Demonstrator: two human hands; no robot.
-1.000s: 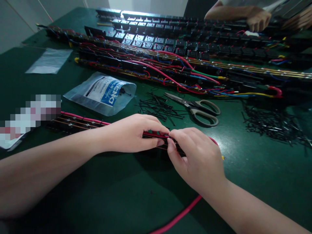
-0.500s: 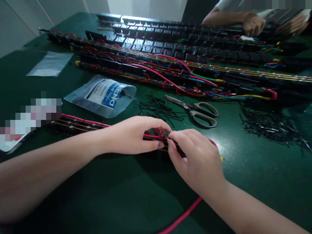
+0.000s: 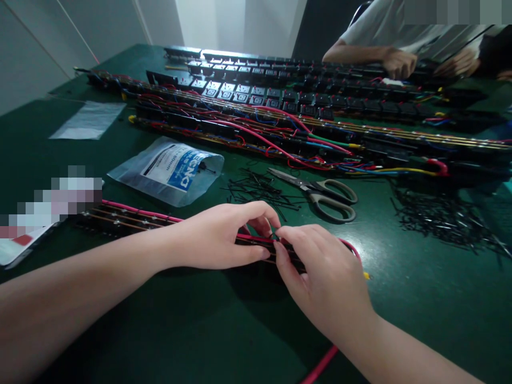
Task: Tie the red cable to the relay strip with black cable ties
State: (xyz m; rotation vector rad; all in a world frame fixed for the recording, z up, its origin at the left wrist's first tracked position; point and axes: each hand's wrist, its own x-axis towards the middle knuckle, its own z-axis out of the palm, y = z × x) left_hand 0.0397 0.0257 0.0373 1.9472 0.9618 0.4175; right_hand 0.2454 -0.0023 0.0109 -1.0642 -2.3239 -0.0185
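A long black socket strip (image 3: 120,220) with copper bars and a red wire (image 3: 136,212) along it lies across the green table (image 3: 420,298) in front of me. My left hand (image 3: 220,237) grips the strip and red wire, thumb underneath and fingers curled over. My right hand (image 3: 320,277) pinches a thin black cable tie at the same spot, fingertips meeting those of the left. The tie itself is mostly hidden between the fingers. The red wire runs on under my right wrist toward the near edge.
Grey-handled scissors (image 3: 320,192) lie just beyond my hands, beside a scatter of black tie offcuts (image 3: 260,189). A plastic bag (image 3: 170,168) of ties lies to the left. Several wired socket strips (image 3: 304,133) fill the far table. Another person's hands (image 3: 398,64) work at the far right.
My hands stay at the same spot on the strip; the left fingers have lifted and curled a little. The view has tipped up, showing more of the other person.
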